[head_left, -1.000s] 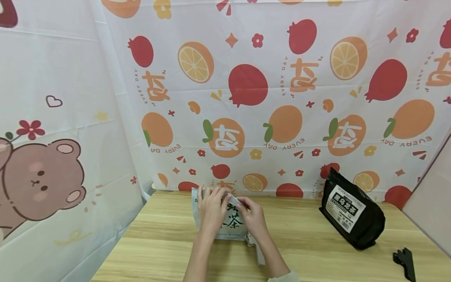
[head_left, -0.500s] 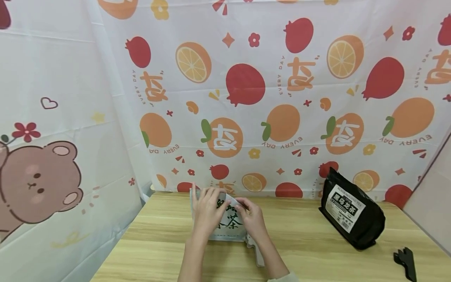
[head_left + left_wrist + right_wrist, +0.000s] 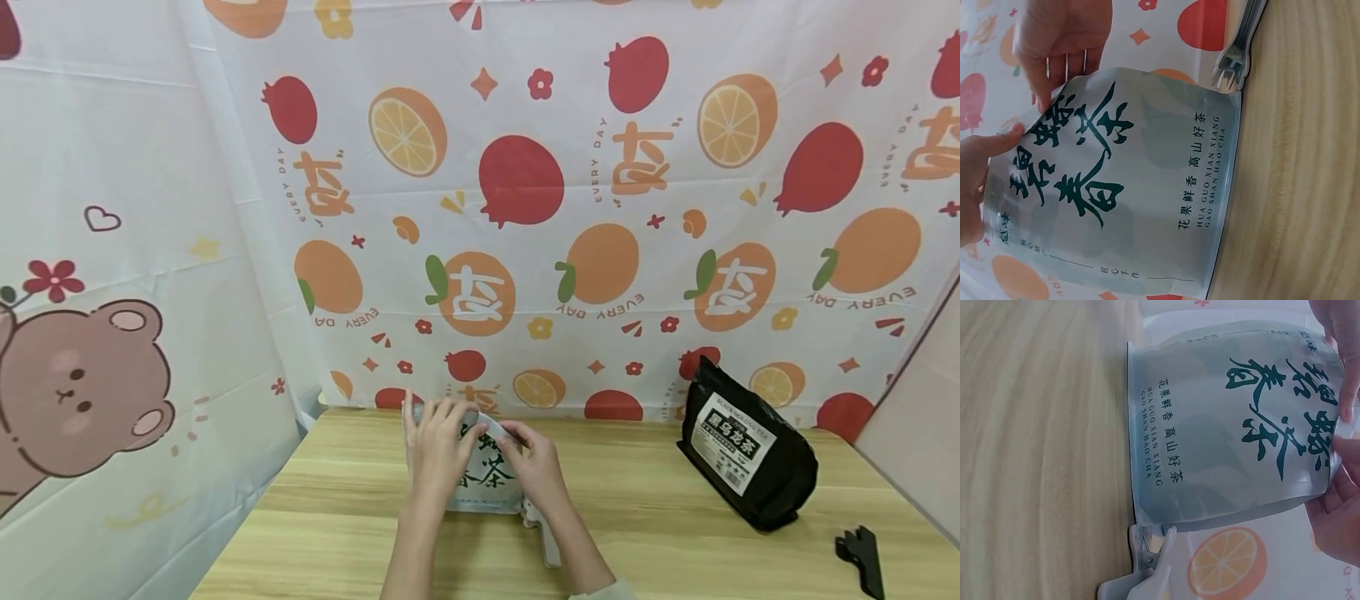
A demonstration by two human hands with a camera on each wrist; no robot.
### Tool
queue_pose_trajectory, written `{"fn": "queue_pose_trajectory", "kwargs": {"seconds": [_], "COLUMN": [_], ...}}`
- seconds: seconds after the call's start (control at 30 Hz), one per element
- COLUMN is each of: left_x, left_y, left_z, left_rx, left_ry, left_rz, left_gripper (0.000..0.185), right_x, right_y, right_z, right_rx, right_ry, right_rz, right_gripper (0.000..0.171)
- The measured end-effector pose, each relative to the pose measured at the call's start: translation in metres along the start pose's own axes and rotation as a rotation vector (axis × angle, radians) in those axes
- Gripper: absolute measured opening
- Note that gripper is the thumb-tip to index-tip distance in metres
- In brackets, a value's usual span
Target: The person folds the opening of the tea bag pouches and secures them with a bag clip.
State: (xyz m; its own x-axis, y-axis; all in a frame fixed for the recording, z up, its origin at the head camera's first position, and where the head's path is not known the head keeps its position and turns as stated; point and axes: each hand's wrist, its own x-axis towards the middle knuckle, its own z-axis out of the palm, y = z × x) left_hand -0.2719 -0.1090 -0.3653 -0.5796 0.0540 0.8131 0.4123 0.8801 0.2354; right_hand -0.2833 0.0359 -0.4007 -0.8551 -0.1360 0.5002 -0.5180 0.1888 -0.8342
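Pouch upright on table, toward the rear edge, left of centre, close to the fruit-print cloth hung behind. Pale grey-green, dark green characters on the front, base on the wood.

Left hand at the pouch's top left corner: thumb in front, fingers curled over the top edge, pinching it. Same grip in the left wrist view, thumb tip pressed on the front face near the top.

Right hand at the top right corner, fingertips closed on the top edge; right wrist view confirms a pinch, fingers over the edge. Top edge bent forward between the two hands.

Clip, white, flat on the table just beside the pouch base, under the right wrist; jaw end touching the base corner in the right wrist view.

Black bag upright near the rear right corner, white label facing forward, well apart from the pouch. Black clip near the right edge, toward the front.
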Motion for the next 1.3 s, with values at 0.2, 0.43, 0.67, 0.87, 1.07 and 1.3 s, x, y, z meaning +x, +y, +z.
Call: {"fn": "queue_pose_trajectory", "kwargs": {"seconds": [0.2,0.43,0.67,0.87,1.07,1.3], "left_x": [-0.0016,-0.0022,-0.0026,-0.0023,-0.0009,0.0009], "left_y": [-0.0003,-0.0003,0.0007,0.0009,0.0011,0.0018], "left_z": [-0.0021,-0.0036,-0.004,-0.0045,-0.0058,-0.0054], "left_rx": [-0.03,-0.029,-0.021,-0.038,-0.046,-0.025], "left_ry": [-0.017,-0.031,-0.04,-0.043,-0.061,-0.076], "left_rz": [-0.008,-0.001,-0.011,-0.019,-0.029,-0.017], "left_gripper": [0.025,0.022,0.02,0.019,0.016,0.015], "right_x": [0.001,0.0015,0.0006,0.0008,0.0015,0.003], "right_y": [0.0087,0.0066,0.0042,0.0042,0.0028,-0.0004], "right_z": [0.0035,0.0045,0.0056,0.0038,0.0013,0.003], "right_rx": [-0.011,-0.027,-0.001,-0.002,0.022,0.024], "right_ry": [0.047,0.077,0.105,0.062,-0.009,0.001], "right_rz": [-0.003,0.002,0.009,0.012,0.032,0.045], "right_gripper": [0.016,0.011,0.009,0.012,0.017,0.021]}}
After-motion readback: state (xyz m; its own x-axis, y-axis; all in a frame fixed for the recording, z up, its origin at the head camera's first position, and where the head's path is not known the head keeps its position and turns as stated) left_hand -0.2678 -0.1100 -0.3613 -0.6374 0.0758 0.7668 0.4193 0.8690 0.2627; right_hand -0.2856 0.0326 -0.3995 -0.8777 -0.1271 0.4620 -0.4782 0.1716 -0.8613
